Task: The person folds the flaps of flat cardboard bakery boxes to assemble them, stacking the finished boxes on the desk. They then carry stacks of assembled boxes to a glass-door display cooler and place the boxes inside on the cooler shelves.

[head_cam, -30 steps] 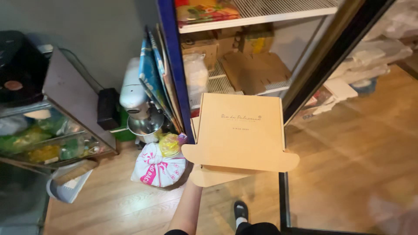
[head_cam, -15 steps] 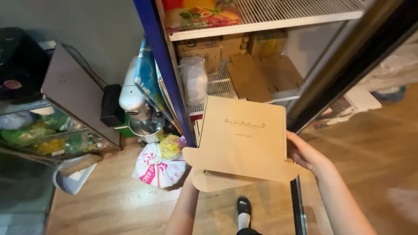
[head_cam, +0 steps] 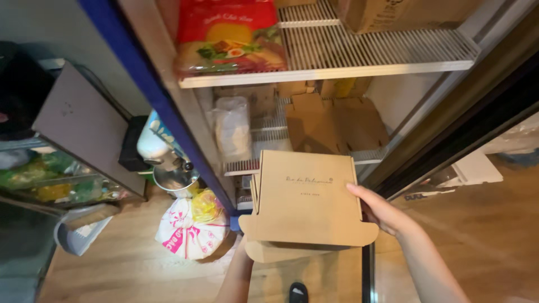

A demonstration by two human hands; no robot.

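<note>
A flat, folded brown cardboard box [head_cam: 306,202] with small print on its lid is held out in front of an open shelving unit. My right hand [head_cam: 379,210] grips its right edge, fingers on top. My left hand is hidden under the box; only the left forearm [head_cam: 238,278] shows rising to its lower left corner, so it appears to carry the box from below. Behind the box, on the lower wire shelf, lie several flattened cardboard pieces [head_cam: 334,120] and a white plastic bag [head_cam: 233,126].
The upper wire shelf [head_cam: 359,47] bears a red food packet [head_cam: 227,33] and a carton. A blue upright [head_cam: 151,95] edges the unit. On the wooden floor stand a white and pink sack [head_cam: 185,233], a stand mixer [head_cam: 165,160] and a glass case [head_cam: 50,179] at left.
The view has moved closer to the shelves. My right hand, absent a second ago, came in and took the box's right edge. The box rose slightly toward the lower shelf.
</note>
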